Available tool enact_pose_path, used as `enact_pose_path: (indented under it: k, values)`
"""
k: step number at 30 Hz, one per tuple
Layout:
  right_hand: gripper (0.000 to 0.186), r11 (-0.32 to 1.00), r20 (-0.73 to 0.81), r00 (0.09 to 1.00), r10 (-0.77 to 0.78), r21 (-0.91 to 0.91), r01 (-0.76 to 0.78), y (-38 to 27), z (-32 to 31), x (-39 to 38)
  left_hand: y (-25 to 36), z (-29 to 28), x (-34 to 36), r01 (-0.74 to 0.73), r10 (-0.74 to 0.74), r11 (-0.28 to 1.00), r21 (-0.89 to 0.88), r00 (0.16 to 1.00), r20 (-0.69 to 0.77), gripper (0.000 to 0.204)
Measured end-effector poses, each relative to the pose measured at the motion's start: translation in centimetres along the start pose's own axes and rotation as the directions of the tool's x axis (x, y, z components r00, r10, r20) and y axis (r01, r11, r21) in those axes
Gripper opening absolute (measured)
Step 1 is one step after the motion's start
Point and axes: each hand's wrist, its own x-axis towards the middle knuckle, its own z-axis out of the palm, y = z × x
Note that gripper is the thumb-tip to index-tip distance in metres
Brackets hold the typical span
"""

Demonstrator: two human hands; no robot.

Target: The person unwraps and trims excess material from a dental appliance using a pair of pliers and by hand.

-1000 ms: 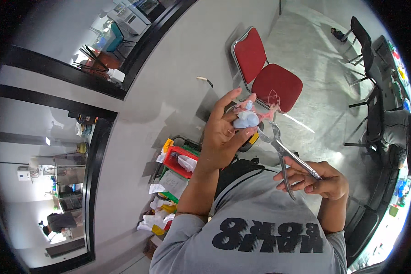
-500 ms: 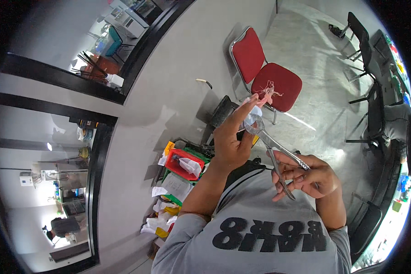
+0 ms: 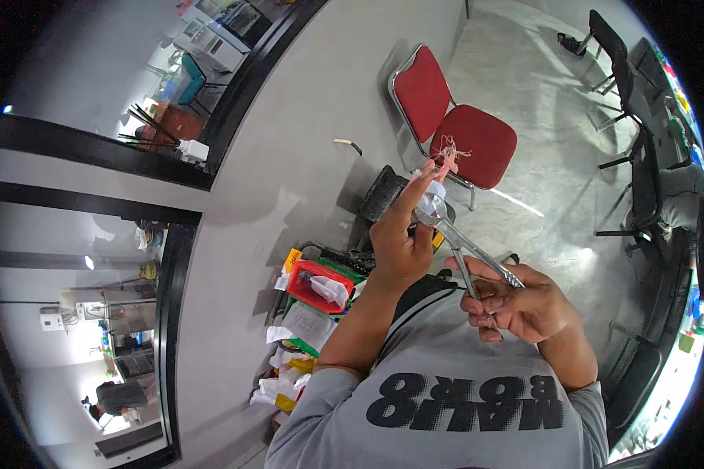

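My left hand (image 3: 400, 248) is raised in front of me, its fingers closed around a small pale bluish-white piece (image 3: 430, 195). From its top stick out frayed pink strands (image 3: 449, 156); the fingers partly hide the piece, and its kind is unclear. My right hand (image 3: 524, 301) grips the handles of silver metal pliers (image 3: 475, 254), its fingers wrapped round both. The pliers' jaws meet the lower end of the pale piece beside my left fingertips. Whether they pinch it cannot be made out.
A red chair (image 3: 479, 144) stands ahead by the grey wall. Left of my arm are a red bin (image 3: 309, 295), papers (image 3: 308, 325) and white and yellow scraps (image 3: 278, 387). Black chairs (image 3: 645, 180) line the right, near a seated person (image 3: 680, 195). Another person (image 3: 121, 396) shows through the left window.
The pliers' handles have come closer together as my right fingers curled in. My left hand stays on the pale piece. The view has shifted slightly.
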Motion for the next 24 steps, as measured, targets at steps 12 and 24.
enact_pose_path:
  k: [12, 24]
  values:
    - [0.06, 0.993, -0.018, 1.0, 0.013, -0.113, -0.015, 0.7, 0.9, 1.0, -0.4, -0.2, 0.7, -0.107, 0.105, 0.992, 0.063, 0.994, 0.031, 0.052]
    - [0.07, 0.879, -0.016, 0.999, -0.036, -0.476, 0.024, 0.8, -0.8, 0.5, -0.9, 0.4, 1.1, 0.26, -0.157, 0.836, -0.484, 0.957, 0.244, 0.06]
